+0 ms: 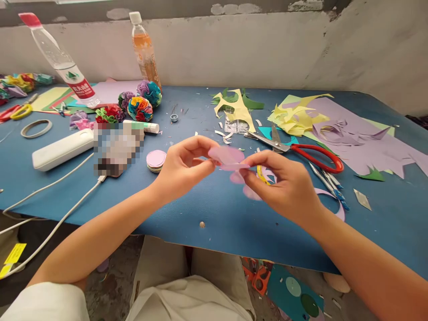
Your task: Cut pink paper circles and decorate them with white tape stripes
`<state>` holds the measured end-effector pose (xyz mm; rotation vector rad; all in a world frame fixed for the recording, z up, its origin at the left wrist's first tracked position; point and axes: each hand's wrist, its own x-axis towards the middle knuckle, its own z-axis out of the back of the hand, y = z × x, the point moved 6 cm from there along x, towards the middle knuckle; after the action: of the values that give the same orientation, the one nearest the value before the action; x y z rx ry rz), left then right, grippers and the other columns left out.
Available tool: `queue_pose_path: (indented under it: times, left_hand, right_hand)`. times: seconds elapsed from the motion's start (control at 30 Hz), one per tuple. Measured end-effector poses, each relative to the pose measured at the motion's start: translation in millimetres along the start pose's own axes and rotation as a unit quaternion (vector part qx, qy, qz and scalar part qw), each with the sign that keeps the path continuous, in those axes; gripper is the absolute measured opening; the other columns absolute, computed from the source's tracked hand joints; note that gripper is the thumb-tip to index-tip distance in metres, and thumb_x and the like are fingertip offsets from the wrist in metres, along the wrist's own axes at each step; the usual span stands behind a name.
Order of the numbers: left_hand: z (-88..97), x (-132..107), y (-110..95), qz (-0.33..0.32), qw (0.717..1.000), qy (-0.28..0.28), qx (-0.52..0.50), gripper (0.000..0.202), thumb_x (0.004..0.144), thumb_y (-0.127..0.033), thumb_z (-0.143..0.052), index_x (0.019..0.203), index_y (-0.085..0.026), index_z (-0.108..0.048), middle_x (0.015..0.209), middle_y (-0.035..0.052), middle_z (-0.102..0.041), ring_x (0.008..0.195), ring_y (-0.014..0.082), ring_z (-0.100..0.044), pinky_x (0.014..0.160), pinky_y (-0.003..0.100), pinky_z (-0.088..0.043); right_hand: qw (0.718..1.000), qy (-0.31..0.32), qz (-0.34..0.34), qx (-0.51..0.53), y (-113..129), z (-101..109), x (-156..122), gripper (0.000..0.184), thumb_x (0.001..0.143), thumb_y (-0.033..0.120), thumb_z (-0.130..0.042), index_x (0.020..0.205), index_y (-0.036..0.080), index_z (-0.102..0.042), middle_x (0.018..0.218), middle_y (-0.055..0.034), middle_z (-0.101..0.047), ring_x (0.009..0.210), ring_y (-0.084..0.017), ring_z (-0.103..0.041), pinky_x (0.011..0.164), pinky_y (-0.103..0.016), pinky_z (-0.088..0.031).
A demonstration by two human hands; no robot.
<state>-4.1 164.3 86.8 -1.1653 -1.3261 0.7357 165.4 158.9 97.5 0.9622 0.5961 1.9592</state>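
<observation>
Above the blue table (207, 209), my left hand (182, 167) and my right hand (284, 183) pinch pale purple paper circles (227, 157) between them. The left hand's fingers close on the left edge of the top circle. My right hand's thumb and fingers grip the right side, with more purple circles hanging just below. A stack of cut paper circles (155, 159) lies on the table just left of my left hand.
Red-handled scissors (301, 149) and small tools (329, 183) lie right of my hands, with yellow and purple paper scraps (351, 133) behind. Paper flower balls (139, 108), a glue stick (142, 126), two bottles (143, 49), a white power bank (62, 149) with cables and tape sit left.
</observation>
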Motion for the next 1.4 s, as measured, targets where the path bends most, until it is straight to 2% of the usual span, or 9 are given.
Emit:
queue_pose_path:
  times: [0.17,0.27,0.37,0.47,0.57,0.77,0.9,1.07,1.4]
  left_hand:
    - [3.2,0.6,1.6,0.017,0.999,-0.018,0.035,0.008,0.082,-0.027,-0.065,0.085,-0.019,-0.065,0.098,0.0026,-0.070,0.087,0.0136,-0.066,0.072,0.024,-0.054]
    - [-0.9,-0.8,13.5,0.105,0.993,0.013,0.050,0.026,0.086,-0.042,-0.059,0.098,-0.019,-0.062,0.103,0.0054,-0.069,0.085,0.0153,-0.067,0.070,0.026,-0.053]
    - [-7.1,-2.7,3.1,-0.008,0.986,0.051,0.156,0.041,0.077,-0.048,-0.070,0.105,-0.020,-0.060,0.120,0.0095,-0.065,0.109,0.0220,-0.062,0.084,0.032,-0.052]
    - [-15.7,-10.0,-13.6,-0.198,0.938,0.080,0.273,0.051,0.065,-0.049,-0.079,0.104,-0.021,-0.061,0.124,0.0121,-0.064,0.117,0.0260,-0.057,0.098,0.039,-0.047]
    - [-19.2,-11.8,-12.2,-0.236,0.906,0.100,0.337,0.024,0.078,-0.036,-0.070,0.097,-0.021,-0.065,0.112,0.0097,-0.071,0.103,0.0218,-0.064,0.094,0.035,-0.050]
    - [-4.3,1.0,19.4,-0.009,0.955,0.081,0.287,0.015,0.084,-0.025,-0.059,0.095,-0.021,-0.069,0.085,0.0032,-0.073,0.075,0.0145,-0.067,0.072,0.025,-0.052]
    - [11.1,3.8,48.9,0.158,0.944,0.072,0.279,0.024,0.074,-0.034,-0.071,0.094,-0.021,-0.069,0.075,-0.0001,-0.068,0.051,0.0123,-0.060,0.054,0.025,-0.047]
    - [19.9,6.6,64.9,0.216,0.946,0.091,0.225,0.034,0.070,-0.037,-0.073,0.098,-0.019,-0.066,0.081,0.0023,-0.069,0.050,0.0124,-0.061,0.048,0.024,-0.046]
    - [18.5,12.6,44.1,0.131,0.954,0.096,0.252,0.011,0.074,-0.028,-0.062,0.078,-0.020,-0.069,0.072,0.0011,-0.070,0.069,0.0160,-0.062,0.063,0.026,-0.044]
  right_hand:
    - [0.903,-0.174,0.323,-0.224,30.6,19.2,-10.4,0.024,0.077,0.006,-0.066,0.083,0.027,-0.055,0.084,-0.0020,-0.072,0.077,-0.020,-0.066,0.077,-0.039,-0.053]
    - [0.886,-0.191,0.336,-0.258,31.3,21.9,-10.8,0.026,0.078,0.005,-0.067,0.085,0.027,-0.055,0.084,-0.0021,-0.071,0.075,-0.019,-0.065,0.078,-0.039,-0.053]
    - [0.895,-0.194,0.318,-0.246,30.0,23.3,-9.8,0.023,0.079,0.007,-0.066,0.085,0.028,-0.056,0.085,-0.0004,-0.071,0.076,-0.018,-0.065,0.076,-0.037,-0.052]
    - [0.917,-0.175,0.270,-0.236,24.9,22.8,-5.5,0.014,0.084,0.015,-0.061,0.084,0.029,-0.059,0.087,0.0003,-0.072,0.081,-0.019,-0.067,0.078,-0.038,-0.052]
    - [0.947,-0.111,0.178,-0.242,12.8,20.5,2.4,0.014,0.090,0.022,-0.052,0.086,0.031,-0.063,0.091,-0.0002,-0.073,0.085,-0.023,-0.066,0.092,-0.047,-0.047]
    - [0.965,0.137,0.038,-0.221,-20.1,4.7,12.6,0.051,0.090,0.033,-0.048,0.140,0.024,-0.045,0.095,-0.0030,-0.073,0.108,-0.028,-0.061,0.094,-0.047,-0.047]
    - [0.895,0.222,-0.131,-0.365,-63.2,29.8,17.1,0.050,0.083,0.039,-0.057,0.130,0.021,-0.054,0.135,-0.0111,-0.057,0.121,-0.032,-0.054,0.094,-0.044,-0.047]
    - [0.827,0.192,-0.287,-0.444,-110.6,91.7,13.4,0.025,0.073,0.037,-0.064,0.085,0.015,-0.065,0.084,-0.0194,-0.068,0.075,-0.039,-0.065,0.060,-0.048,-0.049]
    - [0.868,0.082,-0.297,-0.389,-129.6,96.2,4.9,0.035,0.086,0.039,-0.045,0.103,0.016,-0.065,0.108,-0.0172,-0.068,0.100,-0.034,-0.062,0.080,-0.043,-0.048]
